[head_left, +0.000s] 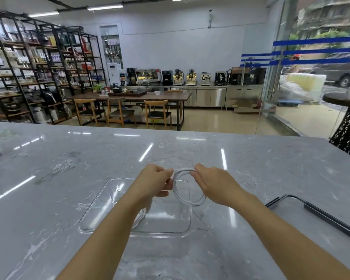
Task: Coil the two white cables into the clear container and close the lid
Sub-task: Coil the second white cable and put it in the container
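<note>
A white cable (187, 190) is wound into a round loop of a few turns and held in the air above the far right part of the clear container (101, 201). The left hand (153, 181) pinches the top of the loop at its left side, fingers curled around the strands. The right hand (212, 183) grips the top of the loop at its right side, thumb and fingers closed on the same bundle. The lower arc of the loop hangs free below the two hands, over the container's far right corner.

The container is a shallow, square, see-through tray with rounded corners, sitting open on the grey marbled worktop (49, 178) in front of the person. Inside it, partly hidden by the left forearm, a second white cable (140, 216) appears to lie on the bottom near the middle; its full shape cannot be made out.

To the near right, well apart from the container, a dark flat object with a thin bent metal rod (329, 218) lies on the worktop. Beyond the worktop's far edge are a long wooden table with chairs (158, 113), tall shelving at the left and a row of coffee machines (179, 77) along the back wall.
</note>
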`<state>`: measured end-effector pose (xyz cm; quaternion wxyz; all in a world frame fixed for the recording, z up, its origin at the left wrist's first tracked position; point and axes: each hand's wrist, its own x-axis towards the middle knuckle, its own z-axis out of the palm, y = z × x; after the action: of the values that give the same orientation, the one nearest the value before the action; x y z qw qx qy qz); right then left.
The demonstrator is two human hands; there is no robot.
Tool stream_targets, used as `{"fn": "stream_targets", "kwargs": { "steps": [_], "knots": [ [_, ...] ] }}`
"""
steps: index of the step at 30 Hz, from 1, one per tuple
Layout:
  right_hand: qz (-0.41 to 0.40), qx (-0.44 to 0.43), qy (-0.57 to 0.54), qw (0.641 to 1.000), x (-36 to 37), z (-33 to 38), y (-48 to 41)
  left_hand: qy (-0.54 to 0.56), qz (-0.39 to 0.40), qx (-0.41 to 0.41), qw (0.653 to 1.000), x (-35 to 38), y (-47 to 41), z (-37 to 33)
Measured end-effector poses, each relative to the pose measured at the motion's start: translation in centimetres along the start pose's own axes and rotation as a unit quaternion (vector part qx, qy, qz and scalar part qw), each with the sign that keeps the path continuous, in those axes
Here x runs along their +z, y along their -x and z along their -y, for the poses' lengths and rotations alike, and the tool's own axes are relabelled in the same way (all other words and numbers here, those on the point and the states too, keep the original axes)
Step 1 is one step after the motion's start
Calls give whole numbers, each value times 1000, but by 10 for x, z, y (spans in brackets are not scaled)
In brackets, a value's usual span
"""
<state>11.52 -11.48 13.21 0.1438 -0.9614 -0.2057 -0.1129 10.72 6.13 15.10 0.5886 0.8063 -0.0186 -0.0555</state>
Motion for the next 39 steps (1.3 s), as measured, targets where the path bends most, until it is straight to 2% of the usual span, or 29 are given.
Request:
{"fn": "stream_targets", "kwargs": {
  "steps": [2,4,5,7,9,12,14,17,21,24,25,27,29,31,33,36,37,39],
  "knots": [
    [-7,-2,-2,1000,1,2,1,97,83,-44,991,-5,1,4],
    [-6,-3,-22,1000,1,4,1,209,180,-78,958,-13,4,11],
    [-2,-4,-35,999,0,5,2,250,204,-73,944,-15,4,16],
    [2,-5,-74,997,-1,7,2,324,208,-51,921,-12,3,27],
    [4,1,-121,993,-1,8,2,338,171,-25,925,-6,3,31],
    [5,19,-185,983,0,5,1,262,95,17,960,3,7,24],
    [0,19,-190,982,3,2,1,192,57,46,979,9,10,20],
    [-16,0,-187,982,5,2,4,24,-38,87,995,18,14,17],
    [-37,-73,-97,992,7,8,8,-132,-184,145,963,20,14,24],
    [-199,-152,-28,968,11,14,11,-180,-265,211,924,24,11,34],
    [-241,-177,-16,954,12,15,11,-163,-276,219,921,25,11,35],
    [-283,-228,40,931,16,11,8,-99,-262,182,942,25,12,35],
    [-315,-271,102,904,21,5,6,7,-217,94,972,20,7,35],
    [-343,-278,115,890,24,-2,7,144,-142,35,979,15,7,36],
    [-368,-268,100,885,27,-6,9,284,-58,-8,957,9,9,36],
    [-356,-273,72,891,28,-10,11,442,29,-81,893,-5,13,35],
    [-341,-274,68,897,31,-11,12,447,39,-90,889,-8,14,34],
    [-299,-251,66,918,31,-10,14,388,29,-82,918,-6,17,32]
  ]
}}
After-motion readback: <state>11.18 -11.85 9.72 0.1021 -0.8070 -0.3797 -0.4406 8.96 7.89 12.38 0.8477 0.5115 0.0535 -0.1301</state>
